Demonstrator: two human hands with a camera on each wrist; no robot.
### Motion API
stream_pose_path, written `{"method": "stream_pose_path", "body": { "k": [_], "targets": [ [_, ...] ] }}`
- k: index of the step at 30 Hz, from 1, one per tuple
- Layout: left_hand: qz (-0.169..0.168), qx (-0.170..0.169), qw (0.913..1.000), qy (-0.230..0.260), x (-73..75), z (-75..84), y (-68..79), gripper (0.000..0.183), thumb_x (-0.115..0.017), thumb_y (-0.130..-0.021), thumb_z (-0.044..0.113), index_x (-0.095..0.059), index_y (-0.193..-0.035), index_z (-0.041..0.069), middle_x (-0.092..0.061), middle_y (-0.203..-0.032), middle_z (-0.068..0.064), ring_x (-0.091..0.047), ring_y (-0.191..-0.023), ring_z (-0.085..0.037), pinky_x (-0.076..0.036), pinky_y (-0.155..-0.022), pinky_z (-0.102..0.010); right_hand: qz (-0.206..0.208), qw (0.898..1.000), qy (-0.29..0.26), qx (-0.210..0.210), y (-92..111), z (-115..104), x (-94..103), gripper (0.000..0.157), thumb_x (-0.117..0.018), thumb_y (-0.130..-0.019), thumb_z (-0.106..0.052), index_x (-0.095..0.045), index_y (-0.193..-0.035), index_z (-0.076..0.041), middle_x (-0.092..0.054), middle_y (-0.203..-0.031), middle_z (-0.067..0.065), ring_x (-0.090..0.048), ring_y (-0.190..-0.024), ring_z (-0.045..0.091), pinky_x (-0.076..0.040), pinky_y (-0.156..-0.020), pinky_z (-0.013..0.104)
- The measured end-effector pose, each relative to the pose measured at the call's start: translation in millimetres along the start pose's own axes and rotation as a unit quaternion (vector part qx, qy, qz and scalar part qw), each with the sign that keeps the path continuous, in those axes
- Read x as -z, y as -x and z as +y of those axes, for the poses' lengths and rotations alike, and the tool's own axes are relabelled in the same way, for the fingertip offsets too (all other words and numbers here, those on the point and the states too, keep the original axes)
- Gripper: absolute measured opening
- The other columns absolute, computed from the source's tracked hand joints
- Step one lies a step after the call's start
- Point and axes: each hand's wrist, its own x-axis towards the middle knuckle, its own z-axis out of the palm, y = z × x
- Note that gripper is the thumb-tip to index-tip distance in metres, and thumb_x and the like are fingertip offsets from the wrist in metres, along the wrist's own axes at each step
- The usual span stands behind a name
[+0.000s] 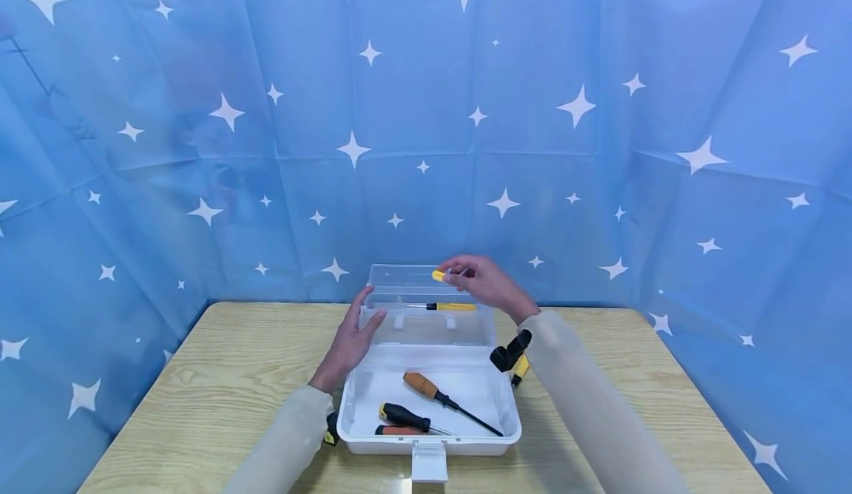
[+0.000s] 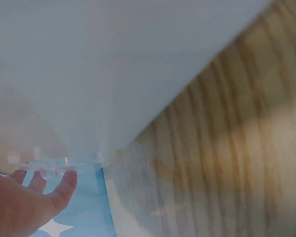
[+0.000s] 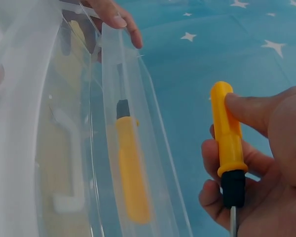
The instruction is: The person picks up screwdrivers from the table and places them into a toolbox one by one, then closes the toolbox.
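My right hand (image 1: 481,279) holds a screwdriver (image 3: 227,128) with a yellow handle and black collar, pinched between thumb and fingers above the raised lid. My left hand (image 1: 349,342) grips the left edge of the translucent lid (image 1: 426,330), thumb on the near side. A second yellow screwdriver (image 1: 455,307) lies in a narrow clear compartment of that lid. Inside the white toolbox (image 1: 342,418) lie a brown-handled screwdriver (image 1: 421,384), a black-handled screwdriver (image 1: 404,416) and an orange-red handle (image 1: 398,430), partly hidden by the front wall.
A white latch (image 1: 429,463) hangs down at the toolbox's front. Beside its right wall a yellow-and-black object (image 1: 521,367) rests on the wooden table (image 1: 220,376), partly covered by my wrist camera. A blue star-patterned curtain (image 1: 426,109) stands behind the table.
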Motion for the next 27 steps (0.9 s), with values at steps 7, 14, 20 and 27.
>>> {"method": "stream_pose_path", "body": {
  "k": [7, 14, 20, 27],
  "targets": [
    [0.001, 0.002, 1.0, 0.002, 0.2, 0.3, 0.3, 0.066, -0.051, -0.1, 0.051, -0.022, -0.157, 0.035, -0.013, -0.167, -0.003, -0.012, -0.151, -0.039, -0.018, -0.114, -0.069, -0.012, 1.0, -0.02, -0.017, -11.1, 0.8, -8.1, 0.027, -0.062, -0.1, -0.022, -0.064, -0.125, -0.013, -0.065, -0.11, 0.014, -0.064, -0.098, 0.038, -0.055, -0.084, 0.048],
    [0.003, 0.004, 1.0, -0.002, -0.7, -0.8, -0.7, 0.07, -0.051, -0.097, 0.059, -0.022, -0.156, 0.036, -0.013, -0.167, -0.002, -0.013, -0.151, -0.039, -0.019, -0.114, -0.069, -0.001, 0.999, -0.035, -0.014, -20.0, 5.4, -16.4, 0.023, -0.065, -0.098, -0.02, -0.066, -0.118, -0.011, -0.066, -0.105, 0.008, -0.063, -0.098, 0.039, -0.055, -0.085, 0.049],
    [0.004, 0.007, 1.0, -0.004, -0.3, 0.5, -0.4, 0.071, -0.051, -0.096, 0.061, -0.022, -0.156, 0.037, -0.014, -0.166, -0.003, -0.014, -0.151, -0.039, -0.019, -0.113, -0.069, 0.003, 0.999, -0.029, -0.024, -25.8, 4.6, -24.7, 0.02, -0.067, -0.096, -0.022, -0.068, -0.116, -0.015, -0.066, -0.105, 0.006, -0.064, -0.096, 0.034, -0.054, -0.087, 0.051],
    [0.008, 0.013, 0.9999, -0.004, -1.0, -0.1, -0.8, 0.067, -0.051, -0.098, 0.056, -0.022, -0.156, 0.038, -0.015, -0.166, -0.003, -0.014, -0.151, -0.038, -0.02, -0.113, -0.069, 0.003, 1.0, -0.007, -0.018, -29.6, 4.5, -33.0, 0.02, -0.067, -0.096, -0.02, -0.069, -0.115, -0.015, -0.066, -0.105, 0.004, -0.064, -0.099, 0.038, -0.056, -0.082, 0.036]
  ]
}}
